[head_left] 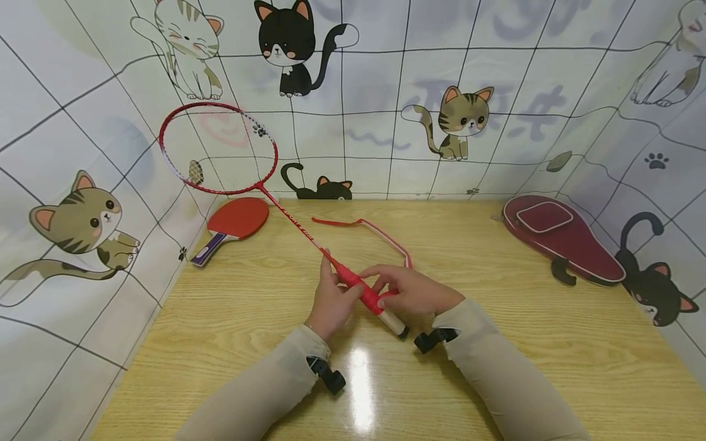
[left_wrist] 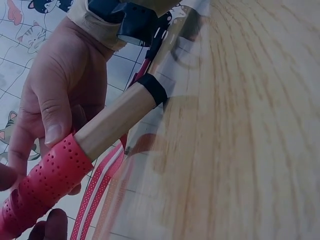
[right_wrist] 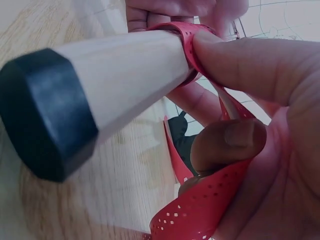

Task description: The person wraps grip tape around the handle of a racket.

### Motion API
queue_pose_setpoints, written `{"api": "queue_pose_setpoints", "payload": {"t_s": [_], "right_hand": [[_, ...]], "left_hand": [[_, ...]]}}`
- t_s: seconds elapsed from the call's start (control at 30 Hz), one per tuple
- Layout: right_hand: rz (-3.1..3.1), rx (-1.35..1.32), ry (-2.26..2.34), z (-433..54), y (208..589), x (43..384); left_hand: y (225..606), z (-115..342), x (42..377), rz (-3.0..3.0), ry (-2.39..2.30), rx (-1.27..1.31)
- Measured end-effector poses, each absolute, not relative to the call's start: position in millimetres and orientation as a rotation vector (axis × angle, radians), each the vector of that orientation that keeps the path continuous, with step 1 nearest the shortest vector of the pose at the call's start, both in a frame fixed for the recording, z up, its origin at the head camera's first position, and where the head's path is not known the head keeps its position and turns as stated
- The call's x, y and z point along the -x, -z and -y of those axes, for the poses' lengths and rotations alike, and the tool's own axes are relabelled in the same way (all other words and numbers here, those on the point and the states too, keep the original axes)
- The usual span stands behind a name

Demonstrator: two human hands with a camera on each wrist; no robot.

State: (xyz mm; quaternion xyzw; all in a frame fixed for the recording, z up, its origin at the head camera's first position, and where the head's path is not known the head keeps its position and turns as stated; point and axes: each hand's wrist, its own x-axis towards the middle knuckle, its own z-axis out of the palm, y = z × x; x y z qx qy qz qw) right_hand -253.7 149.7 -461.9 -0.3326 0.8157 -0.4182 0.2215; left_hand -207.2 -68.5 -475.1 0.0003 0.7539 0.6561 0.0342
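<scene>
A badminton racket [head_left: 292, 219] slants across the table, its strung head at the upper left. Perforated red grip tape [left_wrist: 47, 175] winds round the upper part of its handle; below it bare wood [head_left: 392, 323] shows down to a black butt cap [right_wrist: 47, 115]. My left hand [head_left: 333, 304] holds the wrapped part, thumb on top. With thumb and fingers, my right hand [head_left: 416, 290] pinches the tape where it meets the bare wood. From there the loose tape [right_wrist: 200, 205] loops past the fingers, and its tail [head_left: 386, 236] trails over the table behind the right hand.
A red table tennis bat [head_left: 239, 217] lies at the back left, under the racket head in the head view. At the back right is a maroon bat case [head_left: 562, 239] with a dark strap. A cat-print cloth wall [head_left: 375, 135] borders the wooden table [head_left: 551, 355].
</scene>
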Motion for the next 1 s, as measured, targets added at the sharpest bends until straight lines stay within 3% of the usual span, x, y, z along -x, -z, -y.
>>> {"api": "queue_pose_setpoints", "payload": {"t_s": [1.0], "right_hand": [[-2.213, 0.882, 1.195, -151.6, 460.9, 254.7]], "left_hand": [[475.7, 70.4, 207.6, -2.333, -1.965, -0.018]]}}
